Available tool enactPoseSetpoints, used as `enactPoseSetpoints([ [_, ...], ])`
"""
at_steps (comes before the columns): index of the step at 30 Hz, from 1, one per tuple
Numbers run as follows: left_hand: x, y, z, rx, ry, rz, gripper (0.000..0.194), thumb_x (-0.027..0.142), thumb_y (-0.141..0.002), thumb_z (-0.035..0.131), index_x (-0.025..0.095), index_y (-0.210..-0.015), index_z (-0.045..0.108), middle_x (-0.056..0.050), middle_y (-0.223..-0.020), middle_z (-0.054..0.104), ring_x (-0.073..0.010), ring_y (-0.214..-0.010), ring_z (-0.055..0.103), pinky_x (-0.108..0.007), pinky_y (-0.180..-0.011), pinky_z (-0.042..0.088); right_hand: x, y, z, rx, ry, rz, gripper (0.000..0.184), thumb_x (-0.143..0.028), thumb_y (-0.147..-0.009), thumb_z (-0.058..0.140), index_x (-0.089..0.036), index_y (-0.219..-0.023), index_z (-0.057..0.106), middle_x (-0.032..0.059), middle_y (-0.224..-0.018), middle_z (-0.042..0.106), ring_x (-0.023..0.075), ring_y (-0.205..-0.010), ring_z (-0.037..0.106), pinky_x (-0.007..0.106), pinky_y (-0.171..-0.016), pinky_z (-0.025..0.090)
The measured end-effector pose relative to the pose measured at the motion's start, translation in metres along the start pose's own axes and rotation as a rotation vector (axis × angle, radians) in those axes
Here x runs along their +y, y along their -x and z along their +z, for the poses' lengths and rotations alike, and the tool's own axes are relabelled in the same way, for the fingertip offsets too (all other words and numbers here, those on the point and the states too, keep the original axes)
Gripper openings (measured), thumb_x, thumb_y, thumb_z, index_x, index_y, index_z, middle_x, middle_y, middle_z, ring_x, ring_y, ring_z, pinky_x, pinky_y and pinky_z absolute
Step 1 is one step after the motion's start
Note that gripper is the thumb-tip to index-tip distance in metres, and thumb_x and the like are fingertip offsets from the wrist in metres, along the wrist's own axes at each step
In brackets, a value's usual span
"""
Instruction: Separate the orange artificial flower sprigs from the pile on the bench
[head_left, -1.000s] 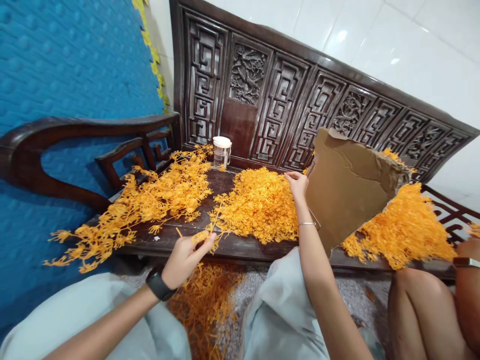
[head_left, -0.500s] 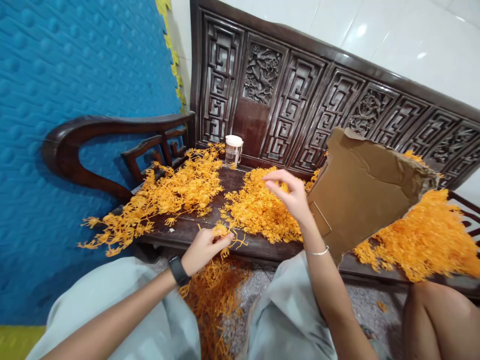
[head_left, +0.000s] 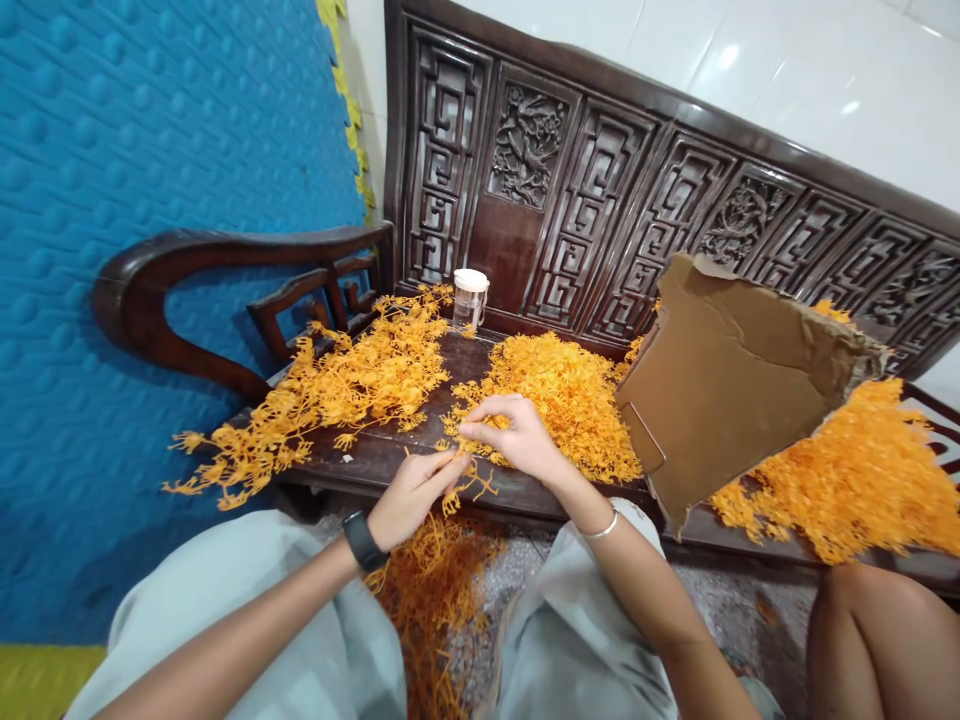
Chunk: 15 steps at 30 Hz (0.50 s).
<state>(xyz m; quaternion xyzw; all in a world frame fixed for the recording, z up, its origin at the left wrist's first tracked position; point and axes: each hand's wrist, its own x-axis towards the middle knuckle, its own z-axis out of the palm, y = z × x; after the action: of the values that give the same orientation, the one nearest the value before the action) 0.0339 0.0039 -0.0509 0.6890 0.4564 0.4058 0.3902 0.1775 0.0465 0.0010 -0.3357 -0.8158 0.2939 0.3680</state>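
My left hand [head_left: 411,502], with a dark band at the wrist, is closed in a pinch on an orange plastic branched stem [head_left: 478,482], whose thin twigs stick out past the fingertips. My right hand [head_left: 516,436], wearing a bangle, is just above and to the right of it. Its thumb and fingers are drawn together; whatever is between them is too small to make out. Behind the right hand lies a pile of small orange plastic pieces [head_left: 574,385] on the dark wooden bench [head_left: 469,365]. Longer orange branches [head_left: 360,375] are heaped on the left.
A lidded clear cup [head_left: 468,303] stands by the carved backrest [head_left: 504,235]. Brown cardboard [head_left: 735,360] leans on the right, beside another orange heap [head_left: 862,480]. More orange stems [head_left: 435,600] lie below, between my knees. Someone's bare knee [head_left: 874,630] is at lower right.
My right hand has come left and down from over the middle pile to beside my left hand, its fingers drawing together. The left hand stays in place with the stem.
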Motion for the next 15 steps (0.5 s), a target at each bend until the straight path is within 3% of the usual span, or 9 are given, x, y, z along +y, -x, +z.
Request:
enactPoseSetpoints([
  [4,0.002,0.002,0.003,0.108,-0.011,0.004,0.037,0.035,-0.081,0.037,0.021,-0.048,0.032,0.006,-0.045,0.029,-0.0100,-0.043,0.031,-0.023,-0.046,0.025,-0.001,-0.002,0.014,0.206,-0.157,0.093,0.019,-0.033,-0.072,0.060,-0.019,-0.060,0.060,0.0009,-0.066,0.062,0.0134,-0.066,0.057,0.028,-0.067,0.044],
  [6,-0.001,0.009,0.011,0.068,-0.034,0.024,0.036,0.034,-0.081,0.037,0.021,-0.048,0.033,0.006,-0.044,0.029,-0.0100,-0.042,0.031,-0.023,-0.046,0.023,-0.003,-0.006,0.003,0.355,-0.187,0.094,0.019,-0.033,-0.076,0.053,-0.019,-0.065,0.060,0.0019,-0.070,0.061,0.0136,-0.070,0.057,0.028,-0.069,0.045],
  [10,-0.013,0.022,0.026,-0.183,-0.102,0.102,0.032,0.031,-0.080,0.041,0.019,-0.051,0.043,0.005,-0.047,0.037,-0.0114,-0.045,0.039,-0.024,-0.049,0.024,0.005,-0.014,-0.059,0.852,-0.083,-0.047,0.022,-0.033,-0.081,0.043,-0.018,-0.082,0.060,0.0037,-0.082,0.058,0.0124,-0.079,0.055,0.029,-0.075,0.045],
  [12,-0.017,0.022,0.025,-0.181,-0.086,0.096,0.034,0.033,-0.081,0.041,0.019,-0.051,0.045,0.004,-0.048,0.039,-0.0117,-0.047,0.040,-0.024,-0.050,0.026,0.020,-0.013,-0.093,1.037,0.002,-0.094,0.026,-0.037,-0.080,0.045,-0.018,-0.090,0.060,0.0044,-0.087,0.058,0.0128,-0.081,0.055,0.029,-0.074,0.044],
  [15,-0.018,0.016,0.016,-0.062,0.027,0.023,0.037,0.038,-0.081,0.042,0.018,-0.049,0.044,0.004,-0.050,0.041,-0.0118,-0.050,0.040,-0.023,-0.051,0.030,0.057,-0.006,-0.123,1.080,0.063,-0.011,0.032,-0.040,-0.076,0.050,-0.014,-0.090,0.062,0.0059,-0.087,0.061,0.0148,-0.081,0.055,0.029,-0.072,0.045],
])
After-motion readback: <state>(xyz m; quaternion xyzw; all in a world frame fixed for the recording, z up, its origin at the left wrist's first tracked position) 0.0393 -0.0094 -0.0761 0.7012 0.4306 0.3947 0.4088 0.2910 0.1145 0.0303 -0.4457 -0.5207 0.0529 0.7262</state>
